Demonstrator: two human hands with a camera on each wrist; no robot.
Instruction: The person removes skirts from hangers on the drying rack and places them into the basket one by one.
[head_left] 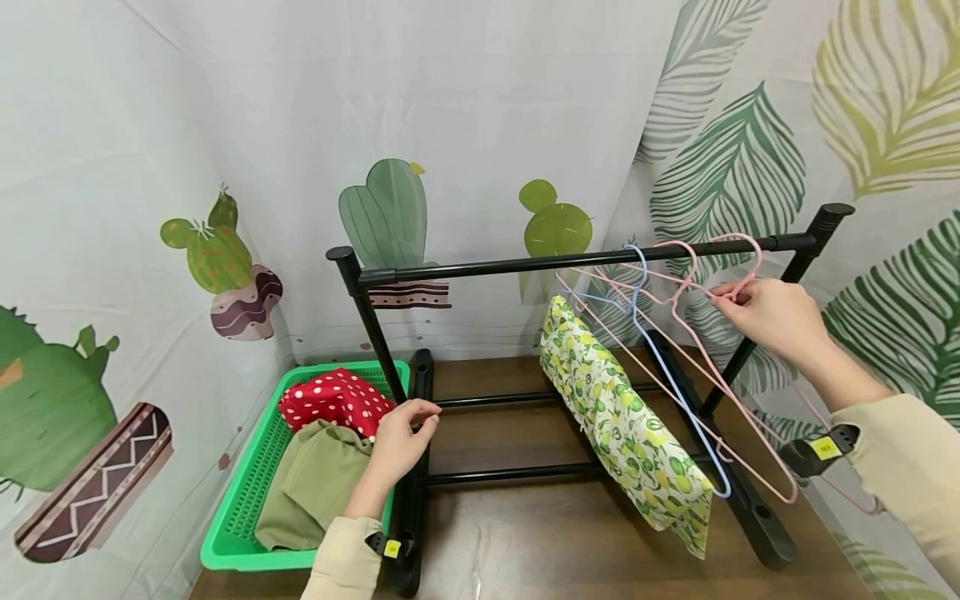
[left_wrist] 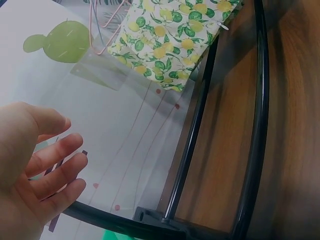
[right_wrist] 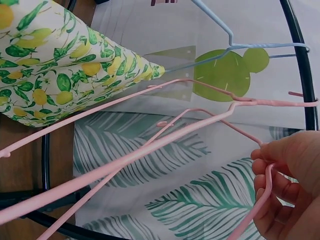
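Note:
My right hand [head_left: 780, 321] pinches a pink hanger [right_wrist: 256, 210] just below its hook, at the right end of the black rack's top bar [head_left: 487, 268]. A second pink hanger [right_wrist: 125, 159] hangs beside it on the left. Farther left, a light blue hanger [head_left: 678, 392] carries a cloth piece with a lemon print [head_left: 622, 417]. Near the rack's left post, my left hand [head_left: 401, 437] is raised with nothing in it; in the left wrist view its fingers are loosely bent and apart from the thumb.
A green basket [head_left: 243, 500] stands at the left, holding a red polka-dot cloth [head_left: 337, 400] and an olive cloth [head_left: 311, 483]. The rack's lower rails [head_left: 517, 475] cross above the brown wooden table [head_left: 517, 550]. Printed curtains [head_left: 480, 100] hang behind.

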